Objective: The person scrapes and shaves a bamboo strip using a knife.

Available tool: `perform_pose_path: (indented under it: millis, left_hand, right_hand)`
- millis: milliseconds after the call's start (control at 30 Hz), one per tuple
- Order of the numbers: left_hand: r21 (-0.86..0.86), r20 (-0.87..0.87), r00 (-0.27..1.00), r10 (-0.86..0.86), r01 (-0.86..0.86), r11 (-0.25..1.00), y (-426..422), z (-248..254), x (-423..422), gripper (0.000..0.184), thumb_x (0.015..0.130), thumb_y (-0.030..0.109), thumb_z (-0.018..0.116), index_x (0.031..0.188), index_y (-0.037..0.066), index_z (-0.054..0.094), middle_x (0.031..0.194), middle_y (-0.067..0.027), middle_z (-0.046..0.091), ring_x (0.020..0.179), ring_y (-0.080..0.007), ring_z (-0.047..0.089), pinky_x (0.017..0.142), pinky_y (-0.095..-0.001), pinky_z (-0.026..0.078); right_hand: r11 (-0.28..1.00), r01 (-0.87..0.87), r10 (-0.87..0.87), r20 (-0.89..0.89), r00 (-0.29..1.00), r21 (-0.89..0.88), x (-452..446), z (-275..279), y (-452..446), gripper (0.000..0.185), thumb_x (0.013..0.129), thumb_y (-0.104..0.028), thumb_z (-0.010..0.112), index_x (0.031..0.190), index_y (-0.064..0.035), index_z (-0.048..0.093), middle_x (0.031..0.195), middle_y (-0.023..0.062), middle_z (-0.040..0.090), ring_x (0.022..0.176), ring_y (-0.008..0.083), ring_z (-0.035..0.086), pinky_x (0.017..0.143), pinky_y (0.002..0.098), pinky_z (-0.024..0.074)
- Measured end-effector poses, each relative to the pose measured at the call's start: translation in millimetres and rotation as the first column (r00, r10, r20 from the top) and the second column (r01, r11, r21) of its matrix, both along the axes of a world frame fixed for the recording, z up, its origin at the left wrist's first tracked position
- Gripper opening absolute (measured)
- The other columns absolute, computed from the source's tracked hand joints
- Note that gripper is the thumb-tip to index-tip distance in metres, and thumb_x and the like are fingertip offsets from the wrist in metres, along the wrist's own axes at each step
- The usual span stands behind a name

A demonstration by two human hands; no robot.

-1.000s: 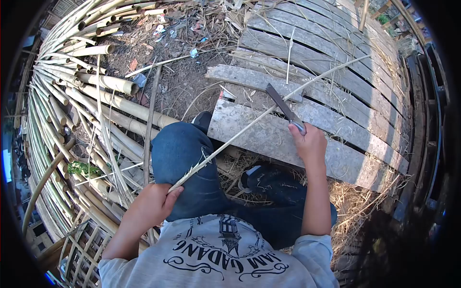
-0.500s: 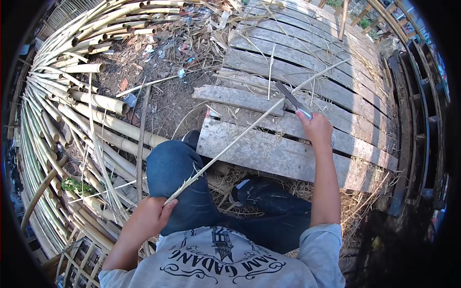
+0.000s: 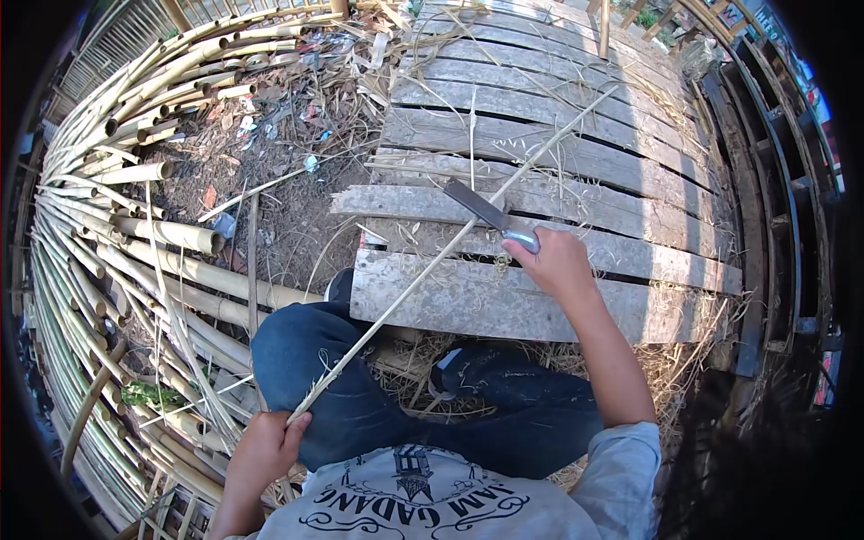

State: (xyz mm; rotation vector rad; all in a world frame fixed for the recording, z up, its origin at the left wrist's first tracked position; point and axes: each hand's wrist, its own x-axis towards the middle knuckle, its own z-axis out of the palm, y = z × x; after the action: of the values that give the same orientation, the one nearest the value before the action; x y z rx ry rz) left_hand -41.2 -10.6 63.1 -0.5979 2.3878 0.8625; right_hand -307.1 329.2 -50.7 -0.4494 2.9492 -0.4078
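Note:
My left hand is closed around the frayed near end of a long thin bamboo strip. From there the strip slants up and away to the right, passing above my bent knee and over the wooden platform. My right hand grips the pale handle of a broad-bladed knife. The blade lies across the strip about midway, pointing up and to the left; whether it presses on the strip I cannot tell. Curled bamboo shavings are scattered on the boards around the blade.
Stacked bamboo poles fill the left side. Bare soil with litter lies between them and the platform. A loose plank rests at the platform's left edge. Wooden pallets stand on the right. Straw-like scraps cover the ground below the platform.
My right hand and the knife have moved nearer along the strip, toward my body. My left hand keeps its hold on the strip's end. The view has shifted slightly.

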Motion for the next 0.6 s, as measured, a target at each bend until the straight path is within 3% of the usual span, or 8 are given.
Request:
perform_pose_path:
  millis: [100, 133, 300, 367, 433, 500, 567, 600]
  left_hand:
    - [0.038, 0.042, 0.999, -0.006, 0.005, 0.999, -8, -6, 4, 0.043, 0.093, 0.024, 0.060, 0.064, -0.007, 0.057, 0.052, -0.0243, 0.051, 0.048, -0.0406, 0.054, 0.047, -0.0449, 0.040]
    - [0.047, 0.043, 0.999, -0.009, 0.007, 0.999, -8, -6, 7, 0.043, 0.093, 0.025, 0.060, 0.064, -0.007, 0.057, 0.052, -0.0241, 0.052, 0.048, -0.0404, 0.054, 0.047, -0.0447, 0.041]
    - [-0.017, -0.051, 0.995, -0.086, 0.086, 0.996, -11, -7, 10, 0.043, 0.093, 0.027, 0.060, 0.066, -0.007, 0.058, 0.055, -0.0244, 0.054, 0.052, -0.0414, 0.057, 0.050, -0.0449, 0.043]
    - [-0.006, -0.030, 0.998, -0.049, 0.049, 0.999, -16, -15, 16, 0.043, 0.093, 0.027, 0.060, 0.066, -0.007, 0.058, 0.056, -0.0249, 0.054, 0.053, -0.0417, 0.057, 0.050, -0.0453, 0.043]
    - [0.013, -0.007, 1.000, -0.019, 0.019, 1.000, -13, -17, 22, 0.043, 0.093, 0.027, 0.060, 0.066, -0.007, 0.058, 0.056, -0.0252, 0.054, 0.053, -0.0419, 0.057, 0.050, -0.0454, 0.042]
    - [0.000, -0.049, 0.998, 0.038, -0.038, 0.999, -12, -17, 23, 0.043, 0.092, 0.027, 0.061, 0.066, -0.007, 0.057, 0.056, -0.0254, 0.053, 0.052, -0.0420, 0.056, 0.049, -0.0450, 0.041]
    - [0.010, -0.037, 0.997, -0.071, 0.072, 0.997, -15, -6, 13, 0.041, 0.093, 0.024, 0.061, 0.066, -0.007, 0.057, 0.054, -0.0244, 0.052, 0.048, -0.0401, 0.054, 0.047, -0.0434, 0.040]
    - [0.041, -0.032, 0.998, -0.058, 0.060, 0.997, -17, -4, 12, 0.041, 0.093, 0.023, 0.061, 0.065, -0.007, 0.057, 0.053, -0.0242, 0.052, 0.047, -0.0392, 0.053, 0.047, -0.0432, 0.040]
  right_hand:
    - [0.999, -0.028, 0.031, -0.092, 0.995, 0.030, -14, -1, 22, 0.071, 0.083, -0.066, 0.056, 0.074, 0.0028, 0.069, 0.067, 0.0232, 0.065, 0.067, 0.0404, 0.066, 0.062, 0.0478, 0.0521]
    - [0.968, 0.248, -0.244, -0.086, 0.966, 0.042, -34, -3, 33, 0.070, 0.083, -0.066, 0.056, 0.073, 0.0025, 0.068, 0.066, 0.0225, 0.065, 0.066, 0.0393, 0.066, 0.061, 0.0477, 0.0520]
    - [0.965, 0.248, -0.235, -0.137, 0.962, 0.081, -36, 10, 32, 0.073, 0.083, -0.069, 0.054, 0.073, 0.0023, 0.068, 0.066, 0.0213, 0.065, 0.066, 0.0389, 0.066, 0.062, 0.0482, 0.0522]
    - [0.947, -0.274, 0.289, -0.074, 0.954, 0.165, -30, 10, 31, 0.074, 0.084, -0.069, 0.053, 0.075, 0.0027, 0.069, 0.065, 0.0205, 0.065, 0.066, 0.0392, 0.066, 0.063, 0.0486, 0.0522]
    - [0.976, -0.160, 0.181, -0.146, 0.972, 0.149, -50, -9, 52, 0.073, 0.082, -0.071, 0.052, 0.073, -0.0008, 0.068, 0.065, 0.0196, 0.065, 0.065, 0.0382, 0.067, 0.063, 0.0485, 0.0520]
    - [0.938, 0.344, -0.337, -0.135, 0.932, 0.032, -76, -8, 59, 0.071, 0.079, -0.075, 0.053, 0.069, -0.0054, 0.067, 0.064, 0.0178, 0.065, 0.064, 0.0367, 0.067, 0.062, 0.0463, 0.0521]
    - [0.940, 0.334, -0.319, -0.171, 0.932, 0.067, -69, -2, 51, 0.072, 0.078, -0.076, 0.054, 0.069, -0.0056, 0.067, 0.065, 0.0180, 0.065, 0.066, 0.0363, 0.067, 0.063, 0.0457, 0.0524]
    - [0.988, 0.072, -0.055, -0.118, 0.991, 0.140, -57, 6, 46, 0.073, 0.079, -0.074, 0.053, 0.072, -0.0031, 0.068, 0.067, 0.0192, 0.066, 0.068, 0.0372, 0.067, 0.065, 0.0464, 0.0524]
